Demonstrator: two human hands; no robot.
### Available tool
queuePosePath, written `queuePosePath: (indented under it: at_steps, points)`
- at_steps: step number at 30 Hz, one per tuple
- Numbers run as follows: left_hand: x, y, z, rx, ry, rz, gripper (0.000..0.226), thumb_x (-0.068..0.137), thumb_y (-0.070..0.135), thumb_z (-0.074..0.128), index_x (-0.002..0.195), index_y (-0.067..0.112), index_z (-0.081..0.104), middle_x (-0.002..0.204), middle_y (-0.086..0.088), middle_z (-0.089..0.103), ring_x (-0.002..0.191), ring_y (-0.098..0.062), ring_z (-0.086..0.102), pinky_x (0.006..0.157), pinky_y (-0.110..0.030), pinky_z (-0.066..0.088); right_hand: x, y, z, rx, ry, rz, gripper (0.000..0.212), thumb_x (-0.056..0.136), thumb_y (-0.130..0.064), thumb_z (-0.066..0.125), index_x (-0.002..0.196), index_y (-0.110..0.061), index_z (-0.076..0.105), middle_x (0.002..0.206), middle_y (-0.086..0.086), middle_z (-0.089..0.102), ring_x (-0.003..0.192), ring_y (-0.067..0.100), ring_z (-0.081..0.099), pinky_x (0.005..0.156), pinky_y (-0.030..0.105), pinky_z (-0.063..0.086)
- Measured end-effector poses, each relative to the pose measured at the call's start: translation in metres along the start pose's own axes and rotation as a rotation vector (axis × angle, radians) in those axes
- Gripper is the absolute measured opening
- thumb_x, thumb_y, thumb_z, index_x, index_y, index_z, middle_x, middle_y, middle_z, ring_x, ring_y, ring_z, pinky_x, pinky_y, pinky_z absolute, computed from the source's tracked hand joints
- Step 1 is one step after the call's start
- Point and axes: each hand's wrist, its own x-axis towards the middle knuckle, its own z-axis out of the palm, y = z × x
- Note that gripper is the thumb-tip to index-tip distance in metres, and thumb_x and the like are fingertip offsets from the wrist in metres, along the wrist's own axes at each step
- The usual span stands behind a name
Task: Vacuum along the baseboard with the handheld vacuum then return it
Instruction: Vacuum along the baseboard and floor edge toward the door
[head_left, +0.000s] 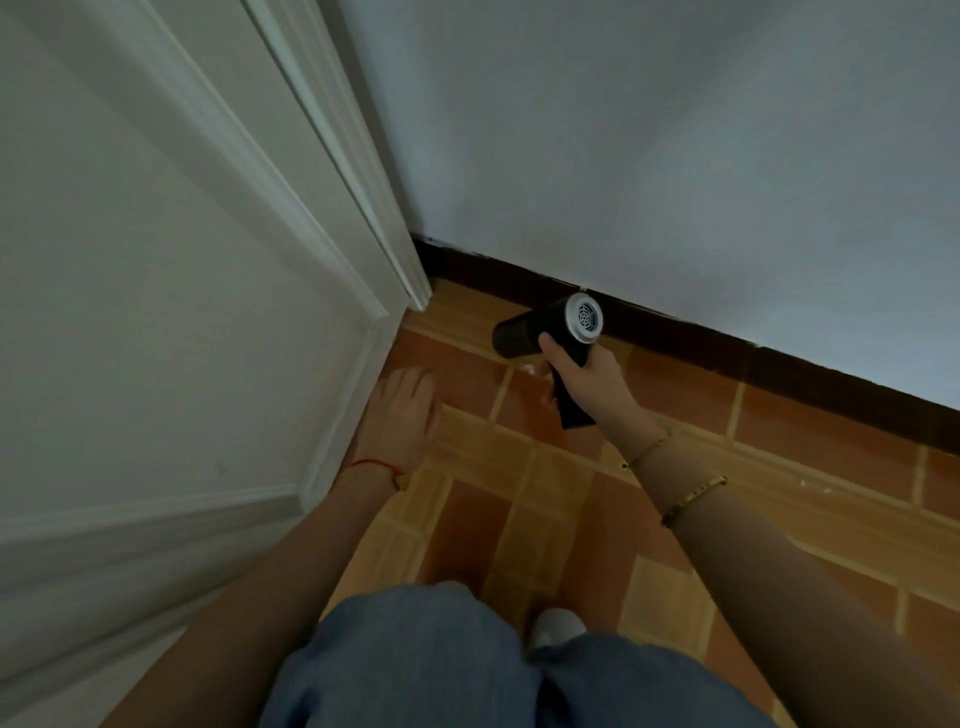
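While the handheld vacuum sits low near the middle of the frame, its black barrel points toward the lower left and its round grey vented end faces up and right, just in front of the dark baseboard. The right hand has its fingers curled round the black grip below the barrel, thumb laid along the body. Which end is the intake I cannot tell for sure; the vented cap looks like the exhaust, so the nozzle would be the dark end toward the corner.

The baseboard runs as a dark strip from the centre of the frame down to the right edge, where the pale wall meets the orange tiled floor. The left hand hangs open, fingers straight and holding nothing, beside the white door frame that fills the left side.

The sweep along the skirting appears to be under way. To do it well, the nozzle should ride low in the seam where floor meets baseboard, move slowly and steadily in one direction, and reach right into the corner by the door frame, where dust tends to collect. Blue trouser legs and a pale shoe show at the bottom.
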Motion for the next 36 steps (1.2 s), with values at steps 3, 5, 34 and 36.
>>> queuePosePath:
  at_steps: [3,5,34,36]
  points:
    - [0.008,-0.018,0.043,0.025,-0.007,-0.003,0.043,0.091,0.024,0.037,0.121,0.004,0.060,0.119,-0.016,0.061,0.110,-0.034,0.055,0.087,-0.049,0.049,0.031,0.022,0.019,-0.036,-0.020,-0.059,0.024,0.093,-0.042,0.061,0.093,-0.018,0.059,0.086,0.024,0.071,0.058,0.032,0.066,0.066,0.047,0.061]
    - [0.010,-0.030,0.068,0.036,0.004,-0.014,0.046,0.091,0.026,0.036,0.127,0.008,0.059,0.125,-0.015,0.060,0.115,-0.033,0.052,0.092,-0.049,0.048,0.050,0.033,0.034,-0.038,-0.044,-0.108,0.018,0.094,-0.038,0.061,0.085,-0.022,0.059,0.080,0.021,0.072,0.058,0.036,0.066,0.064,0.046,0.060]
    - [-0.001,-0.058,0.146,-0.093,0.205,-0.022,0.049,0.098,0.025,0.039,0.145,0.015,0.044,0.150,-0.005,0.042,0.139,-0.024,0.033,0.116,-0.048,0.023,0.145,0.059,0.114,-0.075,0.199,-0.397,0.051,0.088,-0.047,0.064,0.120,-0.008,0.057,0.093,0.012,0.072,0.074,0.017,0.065,0.073,0.031,0.057]
    - [-0.001,-0.059,0.147,-0.096,0.200,-0.026,0.049,0.098,0.026,0.039,0.146,0.016,0.042,0.151,-0.004,0.041,0.140,-0.023,0.033,0.116,-0.046,0.022,0.148,0.051,0.123,-0.076,0.178,-0.427,0.052,0.089,-0.041,0.066,0.128,-0.009,0.056,0.108,0.004,0.069,0.094,0.010,0.061,0.083,0.012,0.049]
